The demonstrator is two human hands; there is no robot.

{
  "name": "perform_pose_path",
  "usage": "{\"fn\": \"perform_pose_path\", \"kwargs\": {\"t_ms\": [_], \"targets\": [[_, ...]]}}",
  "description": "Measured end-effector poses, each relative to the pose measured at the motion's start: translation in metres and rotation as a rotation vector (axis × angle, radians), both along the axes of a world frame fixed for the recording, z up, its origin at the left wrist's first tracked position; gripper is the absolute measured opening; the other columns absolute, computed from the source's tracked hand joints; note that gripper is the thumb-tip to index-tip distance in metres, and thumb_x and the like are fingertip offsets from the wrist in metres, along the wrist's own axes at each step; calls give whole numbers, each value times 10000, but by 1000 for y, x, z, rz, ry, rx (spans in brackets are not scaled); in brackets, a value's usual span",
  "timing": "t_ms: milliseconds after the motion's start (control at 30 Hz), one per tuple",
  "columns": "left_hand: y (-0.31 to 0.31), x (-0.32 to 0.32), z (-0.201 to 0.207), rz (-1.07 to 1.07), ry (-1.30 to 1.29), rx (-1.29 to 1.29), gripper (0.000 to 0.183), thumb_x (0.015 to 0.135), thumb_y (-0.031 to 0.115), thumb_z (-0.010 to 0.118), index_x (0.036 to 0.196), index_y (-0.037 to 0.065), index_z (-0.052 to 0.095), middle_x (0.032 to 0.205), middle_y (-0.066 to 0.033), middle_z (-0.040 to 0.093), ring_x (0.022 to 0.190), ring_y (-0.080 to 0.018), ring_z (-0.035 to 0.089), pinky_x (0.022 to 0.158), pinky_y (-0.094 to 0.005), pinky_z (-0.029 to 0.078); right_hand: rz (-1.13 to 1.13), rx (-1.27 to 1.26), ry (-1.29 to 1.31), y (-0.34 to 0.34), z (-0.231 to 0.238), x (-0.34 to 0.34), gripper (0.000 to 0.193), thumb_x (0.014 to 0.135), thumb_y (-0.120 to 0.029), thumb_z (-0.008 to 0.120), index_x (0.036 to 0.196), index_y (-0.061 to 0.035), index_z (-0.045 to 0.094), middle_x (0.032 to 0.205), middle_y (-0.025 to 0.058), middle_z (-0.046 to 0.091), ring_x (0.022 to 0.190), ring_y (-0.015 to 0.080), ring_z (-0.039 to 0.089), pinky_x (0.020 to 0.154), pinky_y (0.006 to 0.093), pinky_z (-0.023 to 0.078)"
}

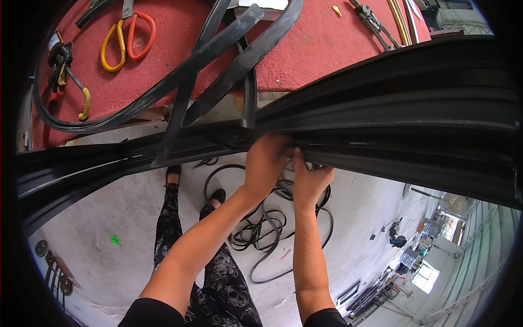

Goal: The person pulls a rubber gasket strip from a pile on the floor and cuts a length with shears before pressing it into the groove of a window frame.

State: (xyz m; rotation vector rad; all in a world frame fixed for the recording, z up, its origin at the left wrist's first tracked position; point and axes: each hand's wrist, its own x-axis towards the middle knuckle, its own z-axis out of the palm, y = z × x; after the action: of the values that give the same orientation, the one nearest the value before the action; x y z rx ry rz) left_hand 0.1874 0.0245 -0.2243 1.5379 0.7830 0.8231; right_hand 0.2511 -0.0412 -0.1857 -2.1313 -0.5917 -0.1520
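A long black ribbed profile (414, 125) stretches across in front of me from left to right. My left hand (267, 162) lies against its lower middle part, with fingers smeared by motion and partly hidden. Just right of it, my right hand (311, 182) grips the profile's near edge, thumb up on the face and fingers curled at the underside. Flat black rubber strips (223, 46) loop over the table, and some ends hang down onto the profile left of my hands. Whether a strip is between my left fingers is hidden.
Beyond the profile is a red-covered table (310, 60). Scissors (128, 41) with yellow and orange handles, a hand tool (84, 101) with a yellow grip and a long-handled metal tool (373, 24) lie on it. Black cord (267, 223) is tangled on the floor below my hands.
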Motion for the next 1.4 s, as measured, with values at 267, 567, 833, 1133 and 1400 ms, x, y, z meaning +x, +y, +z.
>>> {"fn": "perform_pose_path", "kwargs": {"t_ms": [267, 567, 833, 1133, 1400], "targets": [[-3, 9, -4, 27, 49, -18, 92, 745, 64, 699, 805, 31, 638, 824, -127, 615, 784, -322, 594, 671, -406, 474, -4, -47, 75, 4, -1, -1, 132, 745, -16, 733, 840, 52, 670, 752, 57, 679, 696, 137, 634, 697, 269, 506], [8, -4, 35, -35, -43, 48, 203, 765, -41, 675, 955, 32, 679, 964, -116, 647, 868, -299, 626, 720, -365, 511, -68, 284, 192, 1, 38, -6, 295, 760, -24, 765, 1005, 49, 616, 954, 111, 659, 839, 195, 630, 774, 289, 507], [-8, 0, 56, 7, -139, 53, 351, 766, -62, 616, 1104, 28, 646, 1073, -153, 641, 933, -362, 614, 791, -417, 505, -95, 5, -68, 4, 46, 2, 328, 742, -67, 795, 991, 54, 619, 932, 115, 662, 819, 190, 632, 740, 297, 517], [-10, -4, 46, -62, -129, -3, 457, 762, -94, 575, 1198, 34, 625, 1120, -178, 626, 963, -376, 609, 806, -409, 511, -47, 132, 88, 1, 56, 3, 286, 784, -57, 767, 988, 73, 615, 903, 107, 669, 784, 175, 632, 736, 287, 515], [-32, -14, 14, -73, 1, -19, 549, 833, -49, 564, 1369, 39, 487, 1329, -194, 517, 1169, -377, 536, 951, -403, 462, -16, 38, -72, -5, 39, 7, 293, 819, -87, 752, 1015, 75, 606, 930, 125, 666, 812, 188, 630, 767, 301, 506]]}}
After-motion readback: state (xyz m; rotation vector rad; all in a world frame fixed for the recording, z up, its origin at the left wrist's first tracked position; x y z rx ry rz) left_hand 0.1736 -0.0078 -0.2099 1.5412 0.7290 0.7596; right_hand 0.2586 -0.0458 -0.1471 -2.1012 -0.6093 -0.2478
